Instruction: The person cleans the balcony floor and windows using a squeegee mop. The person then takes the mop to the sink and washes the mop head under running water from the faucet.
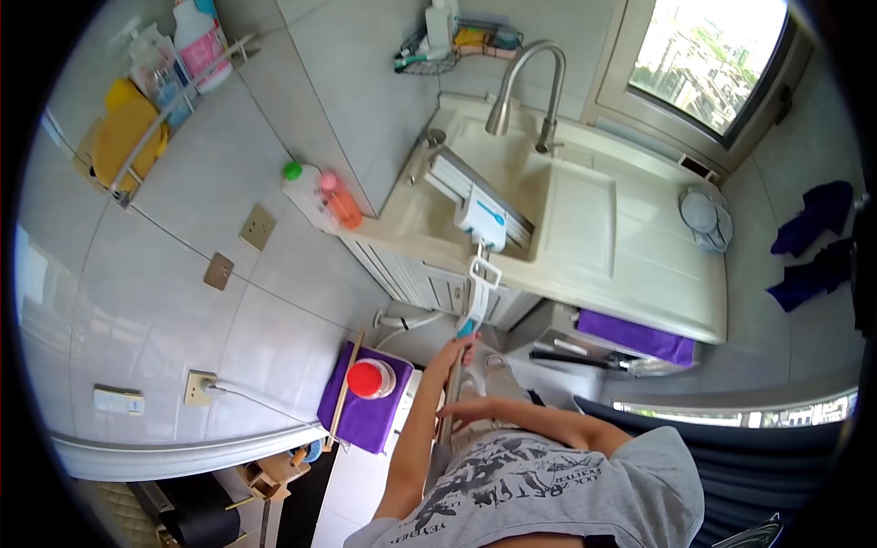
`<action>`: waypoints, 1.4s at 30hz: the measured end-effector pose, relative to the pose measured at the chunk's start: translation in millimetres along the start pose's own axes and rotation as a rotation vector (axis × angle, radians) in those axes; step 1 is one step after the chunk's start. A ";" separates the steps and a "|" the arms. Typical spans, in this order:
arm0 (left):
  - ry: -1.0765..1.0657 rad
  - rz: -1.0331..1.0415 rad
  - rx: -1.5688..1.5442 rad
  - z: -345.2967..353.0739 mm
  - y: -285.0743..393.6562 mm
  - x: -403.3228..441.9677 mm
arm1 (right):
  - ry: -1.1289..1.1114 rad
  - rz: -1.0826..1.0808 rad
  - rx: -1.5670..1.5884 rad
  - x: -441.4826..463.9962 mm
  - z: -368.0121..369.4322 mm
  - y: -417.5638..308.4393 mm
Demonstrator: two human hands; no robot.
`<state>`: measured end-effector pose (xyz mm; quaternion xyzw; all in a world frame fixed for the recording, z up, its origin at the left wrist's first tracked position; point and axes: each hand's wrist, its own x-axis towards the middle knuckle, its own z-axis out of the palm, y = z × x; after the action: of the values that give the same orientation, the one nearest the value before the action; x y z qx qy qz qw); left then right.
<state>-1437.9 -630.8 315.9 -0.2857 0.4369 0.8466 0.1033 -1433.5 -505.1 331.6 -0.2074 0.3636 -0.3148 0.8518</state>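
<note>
A mop with a white head (480, 222) and a long grey strip along it lies over the basin of the cream sink (585, 219). Its handle runs down toward my body. My left hand (454, 352) is wrapped around the handle just below the blue part. Lower down, close to my shirt, my right hand (469, 412) grips the pole, its fingers partly hidden. The grey metal faucet (548, 96) arches above the basin, behind the mop head.
Left of the sink stand a green-capped bottle (309, 192) and an orange bottle (342, 203). A red-lidded jar (370, 378) sits on a purple cloth (364, 431). A bundled grey cloth (705, 217) lies at the counter's right end. A window (703, 55) is behind.
</note>
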 end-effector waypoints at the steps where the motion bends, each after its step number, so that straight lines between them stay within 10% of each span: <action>1: -0.119 -0.049 -0.176 -3.3 -2.6 0.2 | 0.090 0.111 -0.120 -12.7 0.9 -12.5; 4: -0.173 -0.098 -0.410 18.2 13.9 -15.3 | -0.176 0.081 -0.863 -49.2 -9.4 -64.4; 6: -0.081 -0.128 -0.510 34.0 16.0 -24.8 | 0.035 -0.599 -1.153 -120.2 36.2 -152.4; 12: -0.032 -0.133 -0.557 53.7 18.3 -7.0 | -0.402 -1.721 -1.025 -274.1 129.4 -287.8; 15: -0.009 -0.126 -0.569 59.2 19.9 -2.2 | -0.399 -1.950 -0.758 -292.5 153.1 -287.0; 17: 0.008 -0.126 -0.585 61.4 19.1 -1.0 | 0.029 -2.090 -0.628 -301.2 168.2 -290.7; 18: 0.010 -0.134 -0.596 62.0 18.4 -0.7 | -0.113 -2.620 -0.356 -265.8 163.6 -305.2; 22: 0.028 -0.147 -0.623 63.0 12.7 2.3 | -0.233 -2.692 -0.435 -282.2 134.1 -322.7; 24: 0.033 -0.147 -0.633 62.2 11.4 3.4 | -0.488 -2.103 -0.870 -299.8 101.2 -319.1; 27: 0.033 -0.146 -0.643 60.7 10.6 6.2 | -0.400 -2.641 -0.469 -274.9 135.6 -335.3; 33: 0.021 -0.162 -0.662 55.8 5.6 10.1 | -0.579 -2.183 -0.820 -280.7 106.9 -334.0; 39: -0.008 -0.174 -0.656 49.6 6.7 19.3 | -0.657 -2.430 -0.450 -256.1 150.5 -342.9; 42: -0.016 -0.195 -0.650 45.0 6.4 24.6 | -0.769 -2.228 -0.600 -266.2 152.9 -344.7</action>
<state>-1478.4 -600.6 326.6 -0.3377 0.1141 0.9299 0.0907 -1594.8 -549.9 761.8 -0.6749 -0.2315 -0.6955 0.0851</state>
